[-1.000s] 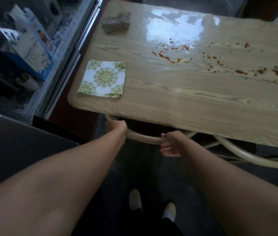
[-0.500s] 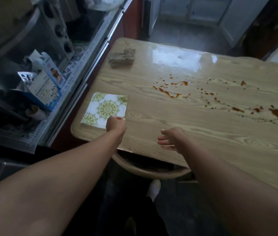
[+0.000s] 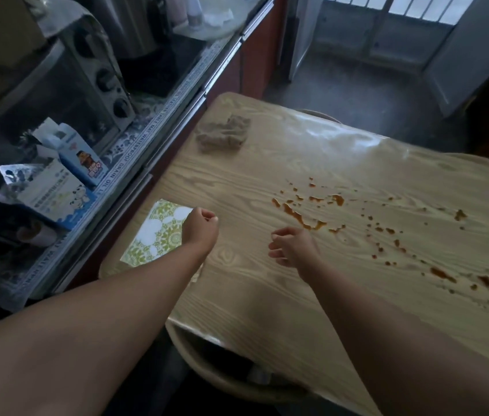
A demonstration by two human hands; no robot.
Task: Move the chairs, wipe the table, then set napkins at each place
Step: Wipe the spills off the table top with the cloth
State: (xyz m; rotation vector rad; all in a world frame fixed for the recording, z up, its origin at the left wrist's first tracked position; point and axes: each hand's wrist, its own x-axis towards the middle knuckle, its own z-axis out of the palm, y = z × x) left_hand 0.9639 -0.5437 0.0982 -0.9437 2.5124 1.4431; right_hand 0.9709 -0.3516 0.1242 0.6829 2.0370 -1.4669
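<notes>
A light wooden table carries orange-brown spill stains across its middle and right. A crumpled brown cloth lies near the far left corner. A stack of green-and-white napkins sits at the near left edge. My left hand hovers over the napkins' right side, curled into a fist and holding nothing. My right hand hangs over the table just left of the stains, fingers loosely curled and empty. The curved wooden back of a chair shows below the near table edge.
A counter runs close along the table's left side, with a toaster oven and cartons on it. Another chair's top peeks over the far edge. Bare floor and a door lie beyond.
Both hands let go of the chair's curved back and rose over the table. The left now hovers by the napkins and the view has tilted up.
</notes>
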